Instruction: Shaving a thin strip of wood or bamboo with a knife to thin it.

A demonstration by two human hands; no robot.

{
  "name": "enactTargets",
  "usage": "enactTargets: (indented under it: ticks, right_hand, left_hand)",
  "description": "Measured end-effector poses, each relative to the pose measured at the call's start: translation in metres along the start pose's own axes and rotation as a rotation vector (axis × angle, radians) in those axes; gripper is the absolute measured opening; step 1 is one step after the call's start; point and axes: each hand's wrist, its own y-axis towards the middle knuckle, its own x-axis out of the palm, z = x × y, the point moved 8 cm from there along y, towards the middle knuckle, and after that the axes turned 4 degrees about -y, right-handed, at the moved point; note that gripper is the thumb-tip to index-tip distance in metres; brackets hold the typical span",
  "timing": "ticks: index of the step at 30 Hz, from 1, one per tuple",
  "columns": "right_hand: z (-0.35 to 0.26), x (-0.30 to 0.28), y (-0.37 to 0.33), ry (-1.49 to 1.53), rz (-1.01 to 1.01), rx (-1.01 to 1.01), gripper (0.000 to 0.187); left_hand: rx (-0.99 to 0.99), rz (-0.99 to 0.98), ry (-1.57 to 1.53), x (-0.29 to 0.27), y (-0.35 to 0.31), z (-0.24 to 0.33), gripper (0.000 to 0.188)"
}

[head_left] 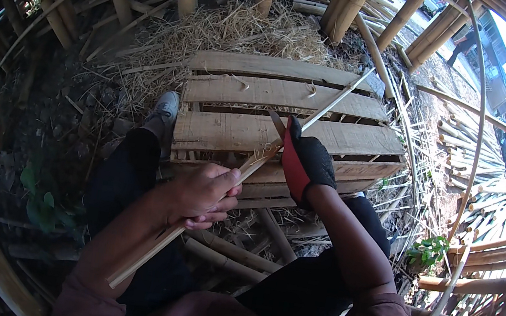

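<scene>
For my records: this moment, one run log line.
left hand: bare, gripping long pale bamboo strip | right hand: black-and-red glove, holding dark metal blade at strip | below: pale slatted wooden crate

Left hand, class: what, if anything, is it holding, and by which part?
The left hand holds a split bamboo strip partway along, below the gloved right hand.

A long pale bamboo strip (332, 107) slants over a slatted tan wooden crate (218, 130), with loose yellow straw (239, 30) behind, round pale bamboo poles (488, 205) to the right, a grey shoe (168, 105) at its left.
</scene>
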Motion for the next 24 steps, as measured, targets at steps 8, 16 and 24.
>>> enactTargets:
  ticks: [8,16,24]
  right_hand:
    - [0.023,0.038,0.016,0.78,-0.154,0.069,0.054]
    - [0.012,0.061,0.008,1.295,-0.611,0.207,0.038]
    - [0.022,0.023,0.018,0.628,-0.137,0.093,0.049]
  left_hand:
    - [0.01,0.017,0.021,0.005,-0.001,0.003,0.036]
    - [0.011,0.005,-0.042,0.002,0.002,0.002,0.034]
    - [0.026,0.014,-0.104,0.003,0.007,0.003,0.034]
